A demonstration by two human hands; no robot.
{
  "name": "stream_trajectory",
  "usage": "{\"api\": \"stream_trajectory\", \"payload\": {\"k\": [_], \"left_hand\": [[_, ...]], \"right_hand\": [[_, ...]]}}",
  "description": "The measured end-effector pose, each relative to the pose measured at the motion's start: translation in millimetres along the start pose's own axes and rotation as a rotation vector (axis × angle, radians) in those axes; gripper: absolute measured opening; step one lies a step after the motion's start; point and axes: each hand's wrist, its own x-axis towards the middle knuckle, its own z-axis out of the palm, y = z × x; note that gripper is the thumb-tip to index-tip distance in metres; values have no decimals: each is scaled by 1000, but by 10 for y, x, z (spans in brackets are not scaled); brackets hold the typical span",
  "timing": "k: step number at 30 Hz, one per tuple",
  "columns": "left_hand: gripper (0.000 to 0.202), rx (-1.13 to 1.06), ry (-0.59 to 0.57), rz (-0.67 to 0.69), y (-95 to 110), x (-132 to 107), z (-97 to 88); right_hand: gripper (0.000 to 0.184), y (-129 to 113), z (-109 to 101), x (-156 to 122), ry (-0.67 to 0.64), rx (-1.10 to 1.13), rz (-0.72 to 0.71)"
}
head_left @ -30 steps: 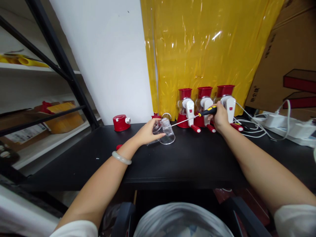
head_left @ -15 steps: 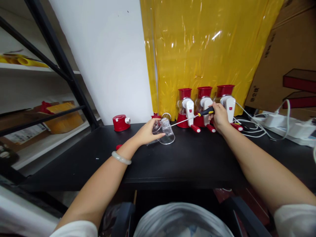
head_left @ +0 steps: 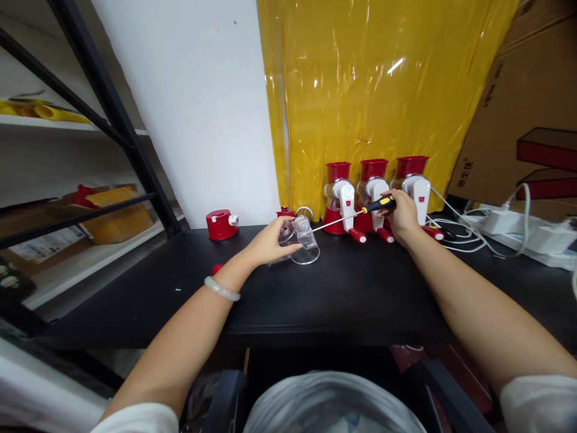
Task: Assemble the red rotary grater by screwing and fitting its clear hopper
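Note:
My left hand (head_left: 271, 242) is closed around a clear plastic grater housing (head_left: 306, 240), which lies tilted low over the black tabletop. In my right hand (head_left: 399, 215) is a screwdriver (head_left: 376, 204) with a black and yellow handle. Its long metal shaft slants down to the left and its tip reaches the clear housing; whether it sits in a screw is too small to tell. A red base (head_left: 222, 224) with a white knob stands to the left. Behind my left hand, another red part (head_left: 285, 212) is mostly hidden.
Three red and white rotary graters (head_left: 338, 198) stand in a row at the back, close behind the screwdriver. White cables and a power strip (head_left: 547, 243) lie at the right. A lined bin (head_left: 333, 385) is below the table (head_left: 333, 300). Shelves flank the left.
The fingers of my right hand have shifted slightly on the screwdriver handle, which appears turned a little. My left hand and the clear housing stay in place.

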Motion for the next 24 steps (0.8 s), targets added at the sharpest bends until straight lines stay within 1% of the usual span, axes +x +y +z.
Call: {"api": "stream_trajectory", "payload": {"k": [3,8,11,14,20,22,24], "left_hand": [[71,1,2,-5,1,-1,1],[71,-1,2,4,8,-5,-1],[71,4,0,-9,14,-3,-3],[71,12,1,-19,31,2,-6],[71,19,2,-22,58,3,-11],[71,16,4,-25,62,0,-13],[70,17,4,-27,66,-2,-13]], "right_hand": [[29,-15,16,-1,5,-9,-14],[39,-18,37,-11,23,-12,-68],[41,-5,28,-9,42,22,-35],[39,8,7,-6,32,55,1],[24,-5,-1,-19,20,52,14],[23,-14,8,-23,25,25,8],[26,-18,16,-24,32,-8,-1]]}}
